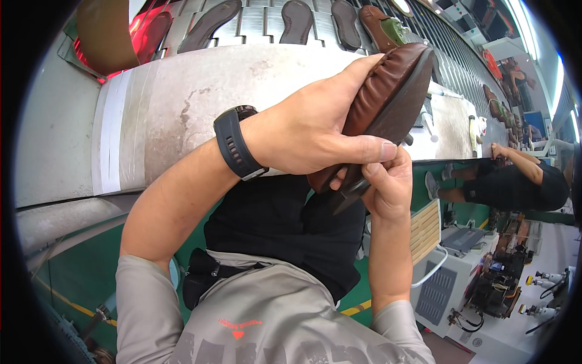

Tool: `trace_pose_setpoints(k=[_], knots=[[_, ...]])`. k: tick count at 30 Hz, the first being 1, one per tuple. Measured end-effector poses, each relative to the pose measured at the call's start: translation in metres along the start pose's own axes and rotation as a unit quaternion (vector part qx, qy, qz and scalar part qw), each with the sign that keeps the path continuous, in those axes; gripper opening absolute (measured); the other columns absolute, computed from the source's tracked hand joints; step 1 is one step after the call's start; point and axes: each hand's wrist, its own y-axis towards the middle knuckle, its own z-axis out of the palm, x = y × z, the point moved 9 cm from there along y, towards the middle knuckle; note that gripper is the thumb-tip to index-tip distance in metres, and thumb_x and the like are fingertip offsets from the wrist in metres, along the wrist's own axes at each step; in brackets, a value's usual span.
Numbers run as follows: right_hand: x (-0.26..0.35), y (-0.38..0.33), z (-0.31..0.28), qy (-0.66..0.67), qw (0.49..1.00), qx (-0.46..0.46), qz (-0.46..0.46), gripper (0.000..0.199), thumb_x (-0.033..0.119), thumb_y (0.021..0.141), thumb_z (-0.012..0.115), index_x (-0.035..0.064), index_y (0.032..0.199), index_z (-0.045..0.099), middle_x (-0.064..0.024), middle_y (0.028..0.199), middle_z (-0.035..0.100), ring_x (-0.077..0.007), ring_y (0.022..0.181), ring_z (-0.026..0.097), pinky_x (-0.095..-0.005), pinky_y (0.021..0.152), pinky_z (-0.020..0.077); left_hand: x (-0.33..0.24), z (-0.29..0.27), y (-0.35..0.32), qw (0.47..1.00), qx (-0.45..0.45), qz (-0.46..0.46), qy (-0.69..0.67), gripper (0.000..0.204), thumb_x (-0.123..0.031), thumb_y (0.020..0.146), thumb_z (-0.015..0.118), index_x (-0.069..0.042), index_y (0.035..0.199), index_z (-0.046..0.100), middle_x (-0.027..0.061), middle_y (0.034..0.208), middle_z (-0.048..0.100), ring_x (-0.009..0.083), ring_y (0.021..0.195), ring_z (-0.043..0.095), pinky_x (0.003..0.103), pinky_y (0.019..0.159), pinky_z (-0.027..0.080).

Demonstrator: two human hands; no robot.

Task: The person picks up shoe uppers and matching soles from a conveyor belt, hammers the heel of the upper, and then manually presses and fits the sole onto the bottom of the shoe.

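Thumb and fingertips of the bare right hand (pixel 391 188) appear to pinch the edge of a dark brown, textured shoe sole (pixel 400 100) toward its heel end. The thumb of the bare left hand (pixel 303 130) lies stretched over the sole; its other fingers are hidden, so I cannot tell how they are set. The work in hand looks like seating the sole against the glossy brown leather upper (pixel 371 91); the next move seems to call for even pressure along the heel, with the edges kept in line. The upper is gathered into soft pleats around the toe, which points far and right, and is held up over the near edge of a worn, pale bench (pixel 206 109). Beyond, more dark flat soles (pixel 297 24) and a brown shoe with a green insert (pixel 379 30) sit on a slatted metal conveyor (pixel 260 27).
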Motion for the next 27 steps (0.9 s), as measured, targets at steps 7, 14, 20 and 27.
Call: trace_pose_setpoints(k=[7, 14, 20, 27], knots=[[-0.001, -0.002, -0.002, -0.018, 1.0, -0.001, 0.004, 0.035, 0.016, 0.099, 0.072, -0.0104, 0.12, 0.06, -0.0223, 0.089, 0.073, -0.0316, 0.077, 0.077, -0.0453, 0.068, 0.0681, 0.001, 0.004, 0.0, 0.999, 0.014, -0.008, -0.05, 0.087, -0.007, 0.098, 0.073, 0.004, 0.164, 0.017, 0.016, 0.148, 0.054, 0.0187, 0.132, 0.056, 0.035, 0.111, 0.046], [-0.001, -0.005, 0.0, -0.008, 1.0, 0.001, 0.0, 0.037, 0.018, 0.099, 0.074, -0.0105, 0.119, 0.06, -0.0222, 0.088, 0.073, -0.0314, 0.076, 0.076, -0.0434, 0.068, 0.0679, -0.004, 0.007, -0.001, 1.0, -0.016, 0.002, -0.025, 0.076, -0.015, 0.102, 0.067, 0.004, 0.163, 0.025, 0.0149, 0.146, 0.057, 0.0185, 0.131, 0.056, 0.034, 0.111, 0.046], [0.002, -0.011, 0.006, -0.026, 0.999, 0.017, -0.011, 0.032, 0.011, 0.098, 0.074, -0.0076, 0.121, 0.062, -0.0189, 0.093, 0.074, -0.0303, 0.08, 0.076, -0.0408, 0.074, 0.0653, -0.01, 0.004, -0.006, 0.992, -0.108, 0.064, 0.026, 0.075, -0.034, 0.097, 0.072, 0.013, 0.148, 0.043, 0.0262, 0.118, 0.068, 0.0333, 0.105, 0.07, 0.039, 0.093, 0.055], [0.008, -0.02, 0.011, -0.049, 0.998, 0.021, -0.038, 0.034, 0.01, 0.095, 0.077, -0.0082, 0.12, 0.064, -0.0204, 0.101, 0.075, -0.0302, 0.087, 0.076, -0.0433, 0.08, 0.0647, -0.02, 0.013, -0.014, 0.988, -0.145, 0.06, 0.008, 0.07, -0.035, 0.095, 0.071, 0.016, 0.139, 0.052, 0.0314, 0.122, 0.067, 0.0436, 0.112, 0.066, 0.044, 0.101, 0.051]])
